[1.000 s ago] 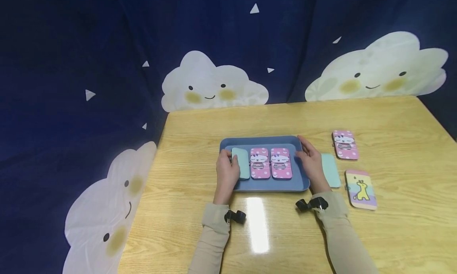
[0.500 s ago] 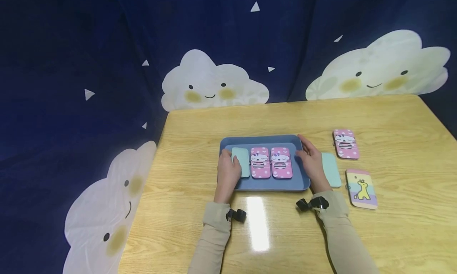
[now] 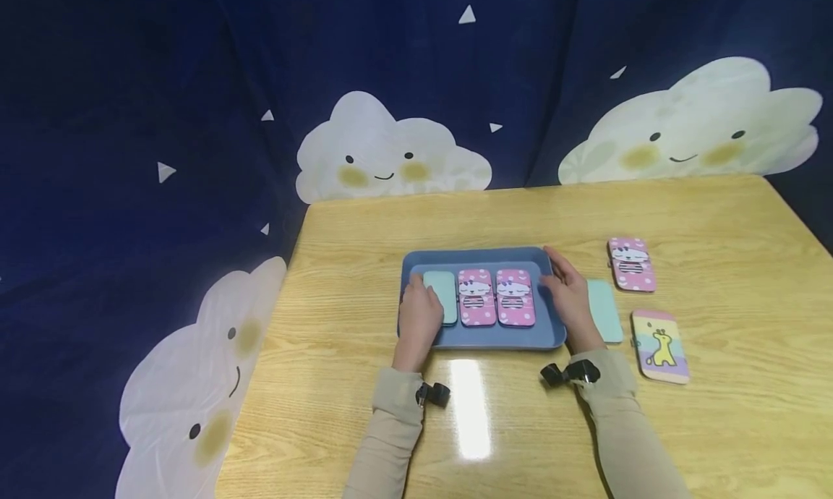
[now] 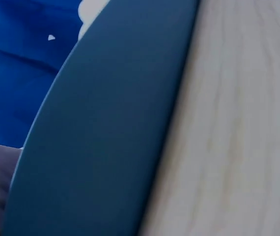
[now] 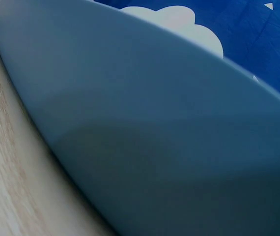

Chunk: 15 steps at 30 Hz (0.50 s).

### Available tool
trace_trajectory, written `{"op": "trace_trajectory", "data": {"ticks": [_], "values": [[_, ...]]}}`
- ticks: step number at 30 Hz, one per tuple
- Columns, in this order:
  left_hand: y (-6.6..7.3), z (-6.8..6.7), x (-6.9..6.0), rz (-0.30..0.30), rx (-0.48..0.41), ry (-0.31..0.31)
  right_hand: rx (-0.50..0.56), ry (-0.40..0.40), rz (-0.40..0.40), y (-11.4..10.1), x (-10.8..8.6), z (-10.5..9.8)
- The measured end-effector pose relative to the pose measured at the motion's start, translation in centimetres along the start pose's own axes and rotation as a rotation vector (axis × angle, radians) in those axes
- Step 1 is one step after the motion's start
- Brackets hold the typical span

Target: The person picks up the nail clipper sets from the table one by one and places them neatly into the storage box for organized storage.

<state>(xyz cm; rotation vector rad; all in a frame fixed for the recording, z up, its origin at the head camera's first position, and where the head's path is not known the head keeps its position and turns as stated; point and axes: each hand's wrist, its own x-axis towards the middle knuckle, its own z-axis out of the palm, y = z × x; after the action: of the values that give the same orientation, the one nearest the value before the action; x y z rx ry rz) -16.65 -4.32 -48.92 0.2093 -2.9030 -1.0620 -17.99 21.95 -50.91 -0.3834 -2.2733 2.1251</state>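
My left hand (image 3: 419,314) reaches over the left end of a blue tray (image 3: 484,338). It holds the left edge of a mint-green flat case (image 3: 444,296) inside the tray, thumb over its top; its fingertips are partly hidden. My right hand (image 3: 567,296) grips the tray's right rim, thumb inside and fingers outside. Two pink flat cases with a white cartoon animal, a middle one (image 3: 477,298) and a right one (image 3: 515,298), lie beside the mint one. Both wrist views mostly show the tray's outer wall (image 4: 96,118), close up.
Right of the tray, on the wooden table (image 3: 351,239), lie another mint case (image 3: 605,311) partly behind my right hand, a pink case (image 3: 631,265) and a striped giraffe case (image 3: 660,346). A dark blue curtain (image 3: 416,43) with cloud faces hangs behind.
The mint case in the tray looks flatter and sits slightly closer to the middle pink one. My left hand has shifted slightly right; my right hand stays on the rim.
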Motion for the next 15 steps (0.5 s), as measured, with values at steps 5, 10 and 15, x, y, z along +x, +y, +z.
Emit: {"op": "trace_trajectory", "data": {"ticks": [5,10,15], "values": [[0.33,0.32,-0.58,0.046,0.196,0.052,-0.004,-0.003,0.004,0.06,-0.05,0.00],[0.63,0.62,-0.87,0.052,0.390,0.102,-0.008,0.001,0.003,0.04,-0.12,-0.02],[0.69,0.76,-0.87,0.034,0.425,0.094,-0.005,0.008,0.011,0.14,-0.11,-0.12]]}}
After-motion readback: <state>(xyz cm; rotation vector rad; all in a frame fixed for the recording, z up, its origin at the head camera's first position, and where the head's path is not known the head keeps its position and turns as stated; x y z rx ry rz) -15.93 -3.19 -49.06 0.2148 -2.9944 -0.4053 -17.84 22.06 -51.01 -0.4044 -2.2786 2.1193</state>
